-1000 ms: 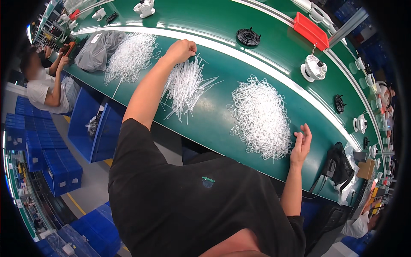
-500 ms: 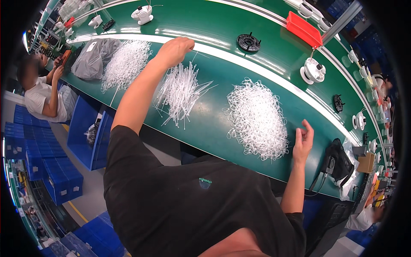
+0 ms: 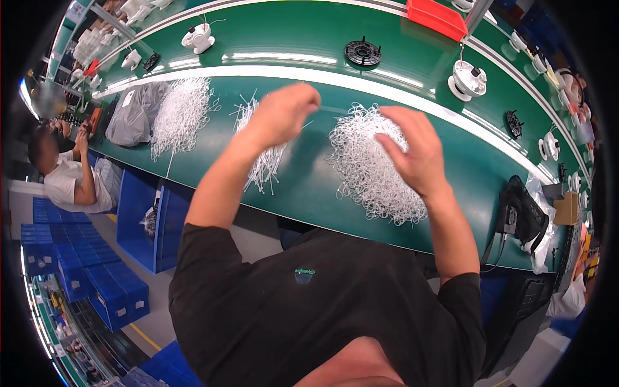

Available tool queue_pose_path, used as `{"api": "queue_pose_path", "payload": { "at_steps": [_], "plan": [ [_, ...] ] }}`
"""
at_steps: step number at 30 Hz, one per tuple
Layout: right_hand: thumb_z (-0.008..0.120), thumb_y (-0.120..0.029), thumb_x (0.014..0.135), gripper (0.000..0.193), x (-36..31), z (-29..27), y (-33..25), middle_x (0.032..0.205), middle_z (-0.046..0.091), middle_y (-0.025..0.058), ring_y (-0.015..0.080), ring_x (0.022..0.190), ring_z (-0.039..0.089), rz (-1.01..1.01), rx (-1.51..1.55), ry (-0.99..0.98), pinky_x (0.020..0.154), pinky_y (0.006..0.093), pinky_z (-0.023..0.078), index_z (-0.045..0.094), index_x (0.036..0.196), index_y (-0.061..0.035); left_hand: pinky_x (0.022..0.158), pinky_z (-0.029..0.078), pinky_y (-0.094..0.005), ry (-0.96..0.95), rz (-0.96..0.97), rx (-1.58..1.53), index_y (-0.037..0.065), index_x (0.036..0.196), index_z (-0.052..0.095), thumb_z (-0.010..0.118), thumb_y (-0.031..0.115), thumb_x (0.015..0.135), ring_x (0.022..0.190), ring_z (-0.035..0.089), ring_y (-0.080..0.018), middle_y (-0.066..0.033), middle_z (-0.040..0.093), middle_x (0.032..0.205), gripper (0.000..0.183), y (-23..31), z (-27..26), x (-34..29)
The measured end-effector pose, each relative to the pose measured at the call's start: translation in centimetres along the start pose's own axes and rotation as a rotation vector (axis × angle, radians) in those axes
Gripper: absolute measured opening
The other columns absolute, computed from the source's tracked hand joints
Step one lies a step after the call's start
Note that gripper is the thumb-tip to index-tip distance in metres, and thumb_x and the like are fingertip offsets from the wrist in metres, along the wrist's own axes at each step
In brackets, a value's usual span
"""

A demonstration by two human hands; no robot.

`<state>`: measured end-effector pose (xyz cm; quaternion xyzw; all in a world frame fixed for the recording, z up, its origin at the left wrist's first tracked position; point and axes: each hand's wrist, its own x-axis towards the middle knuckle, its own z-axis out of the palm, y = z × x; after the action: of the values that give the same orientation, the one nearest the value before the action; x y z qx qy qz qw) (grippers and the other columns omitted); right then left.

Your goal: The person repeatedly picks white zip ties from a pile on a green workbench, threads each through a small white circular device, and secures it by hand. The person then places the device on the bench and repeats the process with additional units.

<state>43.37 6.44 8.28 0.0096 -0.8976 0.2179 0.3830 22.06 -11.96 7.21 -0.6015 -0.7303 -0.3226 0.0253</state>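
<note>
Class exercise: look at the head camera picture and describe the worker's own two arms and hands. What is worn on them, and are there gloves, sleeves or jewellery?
Both the left hand and the right hand are bare: no gloves, and no rings or watch that show. The forearms are uncovered too. The black T-shirt has short sleeves that end above the elbows, and a small green mark on the chest.

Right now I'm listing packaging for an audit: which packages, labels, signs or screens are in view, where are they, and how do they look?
Grey plastic bag: far left on the green table, crumpled, bearing a small white label.
Brown cardboard box: right end of the table, small, squarish.
Clear plastic bag: beside that box, crumpled, whitish.
Signs and screens: none visible.
</note>
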Motion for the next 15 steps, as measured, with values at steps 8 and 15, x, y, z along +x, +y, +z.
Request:
{"api": "queue_pose_path", "payload": {
  "at_steps": [8,15],
  "plan": [
    [0.073,-0.015,0.083,0.009,-2.2,2.3,0.1,0.083,0.067,0.0084,0.0251,0.077,0.065,0.049,0.015,-0.214,0.070,0.0368,0.051,0.069,0.089,-0.0088,0.067,0.050,-0.0342,-0.063,-0.056,-0.239,0.001,0.097,0.061,0.067,0.004,0.087,0.079,0.065,-0.0244,-0.0100,0.065,0.087,0.012,5.0,3.3,-1.1],
    [0.064,-0.015,0.095,0.013,-3.2,3.7,0.0,0.080,0.064,0.0010,0.0095,0.071,0.058,0.750,0.837,-0.077,0.066,0.0253,0.047,0.065,0.092,-0.0019,0.063,0.049,-0.0196,0.274,-0.505,-1.292,0.000,0.102,0.064,0.073,0.008,0.090,0.077,0.061,-0.0063,-0.0041,0.068,0.096,0.017,6.0,7.7,-1.3]
  ]
}}
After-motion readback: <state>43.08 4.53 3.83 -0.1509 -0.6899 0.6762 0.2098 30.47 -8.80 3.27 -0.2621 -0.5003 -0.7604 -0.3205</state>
